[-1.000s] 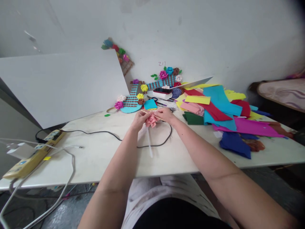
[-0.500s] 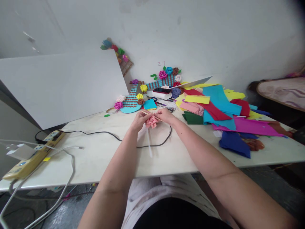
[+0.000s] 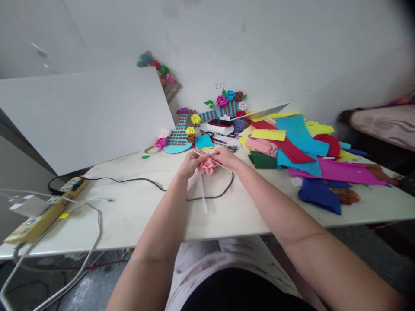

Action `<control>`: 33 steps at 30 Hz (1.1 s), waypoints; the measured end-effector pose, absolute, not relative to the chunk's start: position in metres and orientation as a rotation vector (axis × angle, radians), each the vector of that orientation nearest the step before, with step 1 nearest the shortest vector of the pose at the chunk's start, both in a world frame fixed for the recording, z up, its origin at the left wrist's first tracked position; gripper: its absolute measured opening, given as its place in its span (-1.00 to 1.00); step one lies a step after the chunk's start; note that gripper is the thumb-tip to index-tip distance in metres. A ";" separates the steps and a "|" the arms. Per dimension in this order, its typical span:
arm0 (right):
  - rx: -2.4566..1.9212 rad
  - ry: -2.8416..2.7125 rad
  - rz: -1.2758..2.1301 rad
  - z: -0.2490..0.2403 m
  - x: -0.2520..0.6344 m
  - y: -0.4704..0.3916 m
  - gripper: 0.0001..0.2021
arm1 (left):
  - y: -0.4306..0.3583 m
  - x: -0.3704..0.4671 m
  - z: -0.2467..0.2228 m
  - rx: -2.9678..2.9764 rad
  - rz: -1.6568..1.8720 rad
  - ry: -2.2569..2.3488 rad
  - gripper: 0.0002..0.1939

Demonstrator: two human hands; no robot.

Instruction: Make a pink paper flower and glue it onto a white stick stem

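Observation:
Over the middle of the table, a pink paper flower (image 3: 206,166) sits between my two hands. My left hand (image 3: 190,163) is closed on the flower's left side, thumb and fingers pinched together. From the right, my right hand (image 3: 224,156) pinches at the flower's upper edge. A thin wooden stick (image 3: 223,166) slants out under my right hand, and pale wood also shows by my left fingertips; whether it is one stick cannot be made out. Just below the flower lies a translucent white rod (image 3: 204,196), resembling a glue stick, partly covered by my left hand and wrist.
A black cord (image 3: 129,179) runs from the power strip (image 3: 48,209) at left and loops around my hands. Coloured paper sheets (image 3: 301,138) pile up at right. Behind stand a flower-trimmed blue guitar shape (image 3: 179,136), a phone on a white box (image 3: 220,126) and a white board (image 3: 97,116).
The wooden stick under my right hand now shows longer, reaching further down to the right. Both hands stay almost in place around the flower.

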State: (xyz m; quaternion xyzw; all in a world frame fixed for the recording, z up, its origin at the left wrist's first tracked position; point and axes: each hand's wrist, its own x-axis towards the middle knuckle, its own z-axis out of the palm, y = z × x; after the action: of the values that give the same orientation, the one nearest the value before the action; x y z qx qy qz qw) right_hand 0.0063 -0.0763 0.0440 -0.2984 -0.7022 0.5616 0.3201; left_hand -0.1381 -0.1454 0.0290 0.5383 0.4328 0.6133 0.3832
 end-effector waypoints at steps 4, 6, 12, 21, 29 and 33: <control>-0.846 -1.870 1.440 0.045 0.006 -0.078 -0.81 | -0.144 -0.139 0.027 1.355 1.602 1.102 -0.62; -0.862 -1.923 1.379 0.043 0.006 -0.075 -0.81 | -0.143 -0.139 0.027 1.354 1.589 1.114 -0.61; -0.791 -2.009 0.777 0.038 0.003 -0.061 -0.84 | -0.144 -0.144 0.030 1.254 1.693 1.154 -0.58; -0.575 -2.324 0.367 0.046 0.013 -0.071 -0.74 | -0.145 -0.149 0.030 1.207 1.748 1.143 -0.57; -0.540 -2.355 0.330 0.038 0.009 -0.063 -0.74 | -0.144 -0.150 0.029 1.227 1.743 1.143 -0.60; -0.511 -2.345 0.397 0.037 0.009 -0.061 -0.73 | -0.144 -0.150 0.028 1.225 1.745 1.119 -0.57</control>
State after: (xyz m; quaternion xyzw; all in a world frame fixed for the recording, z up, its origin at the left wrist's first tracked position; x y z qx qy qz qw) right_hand 0.0085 -0.0611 0.0368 -0.1970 -0.9041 0.1530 0.3470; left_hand -0.1504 -0.1442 0.0284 0.4749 0.4338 0.6766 0.3584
